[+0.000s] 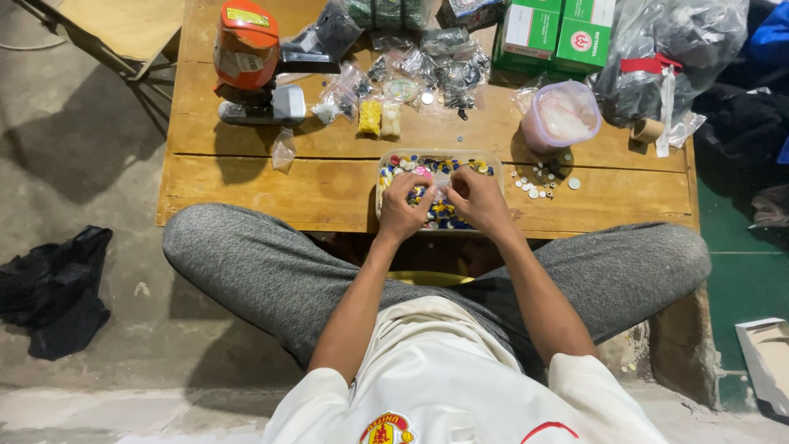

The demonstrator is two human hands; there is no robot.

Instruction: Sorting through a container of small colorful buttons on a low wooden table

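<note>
A clear plastic tray [386,159] full of several small coloured buttons stands at the near edge of a low wooden table [246,177]. My left hand [404,207] and my right hand [478,199] both rest inside the tray, fingers curled over the buttons. Between the fingertips sits something small and clear, too small to identify. I sit cross-legged in grey trousers, knees under the table's edge.
Loose white buttons [538,179] lie right of the tray. A lidded plastic tub [561,115], small clear bags [394,82], an orange device [246,49], green boxes [555,33] and a large bag [666,49] crowd the table's back. Black cloth [53,292] lies on the floor.
</note>
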